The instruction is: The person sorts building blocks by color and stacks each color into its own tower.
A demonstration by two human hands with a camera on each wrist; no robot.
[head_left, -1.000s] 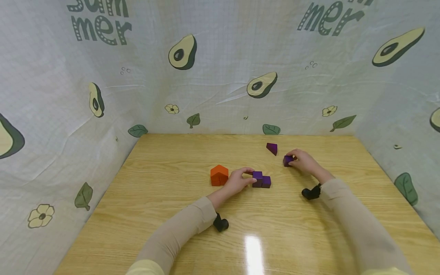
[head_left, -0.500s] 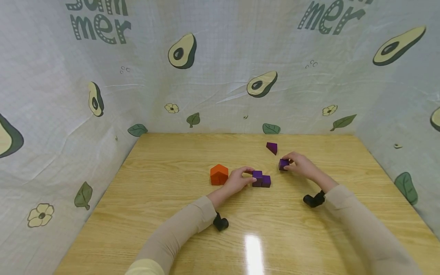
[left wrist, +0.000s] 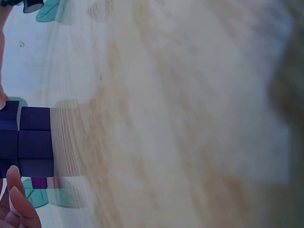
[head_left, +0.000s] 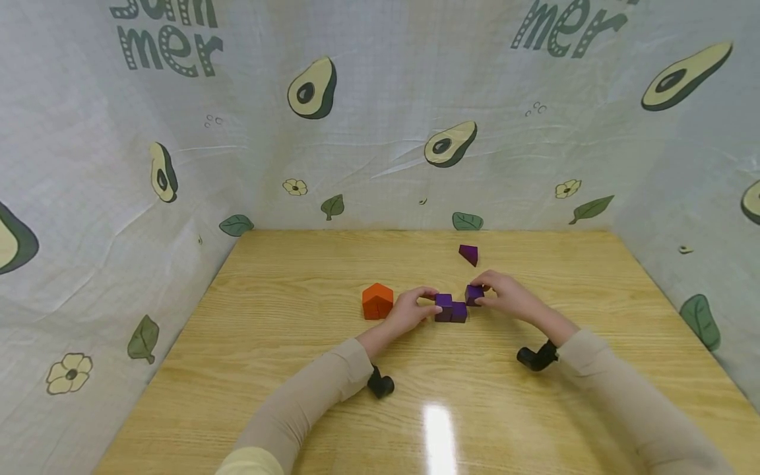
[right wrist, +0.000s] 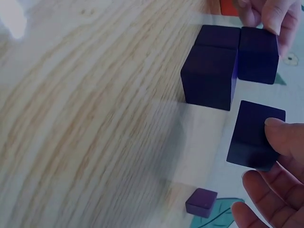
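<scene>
In the head view, my left hand [head_left: 408, 313] pinches the upper purple cube [head_left: 443, 299] of a small stack between thumb and fingers. That cube rests on a lower cube, and another purple cube [head_left: 459, 313] sits against its right side on the table. My right hand [head_left: 506, 295] pinches a separate purple cube [right wrist: 254, 133] by thumb and fingers, raised just right of the stack, with a narrow gap showing in the right wrist view. Stacked cubes [left wrist: 35, 145] fill the left edge of the left wrist view, beside my left fingertips.
A purple block with a slanted side [head_left: 470, 254] lies farther back on the wooden table [head_left: 285, 369]. Left of my left hand stands an orange house-shaped group of blocks [head_left: 377, 303]. An avocado-print cloth [head_left: 380, 99] encloses the back and sides.
My right hand has carried its purple cube leftward and nearer, up to the stack. The left hand has stayed in place on the upper cube.
</scene>
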